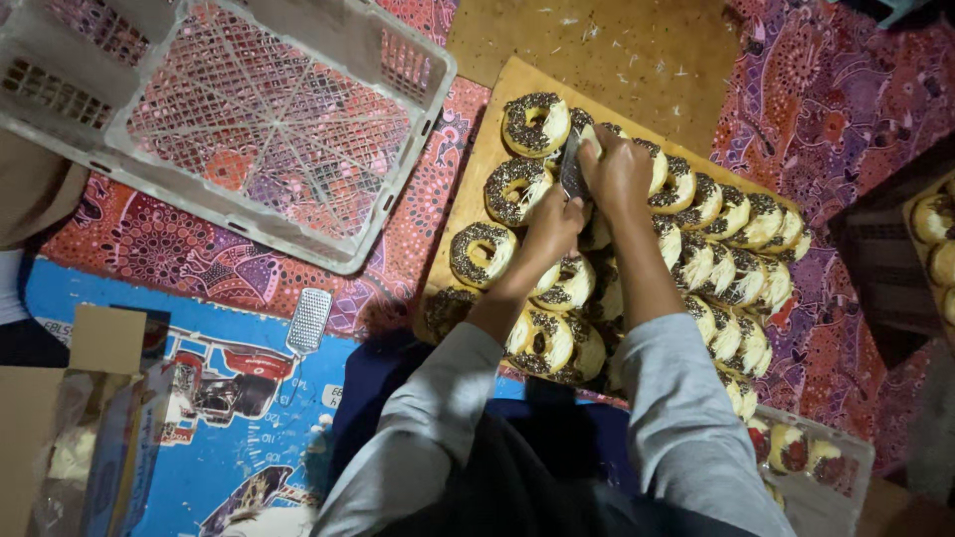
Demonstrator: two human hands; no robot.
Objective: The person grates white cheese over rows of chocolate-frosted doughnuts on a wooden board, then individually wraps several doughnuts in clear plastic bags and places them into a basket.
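Observation:
Several ring donuts (534, 123) topped with white cream and chocolate sprinkles lie in rows on a wooden board (494, 149). Both my arms reach out over the board in grey sleeves. My left hand (553, 226) is closed around something small that its fingers hide, just above the middle donuts. My right hand (617, 171) grips a small dark metal grater (572, 169), held upright against the left hand over the donuts.
A white plastic crate (249, 214) stands at the upper left on a patterned cloth. A second metal grater (309, 320) lies on a blue printed mat. A cardboard box (60, 418) sits at bottom left, a clear tray of donuts (841, 467) at bottom right.

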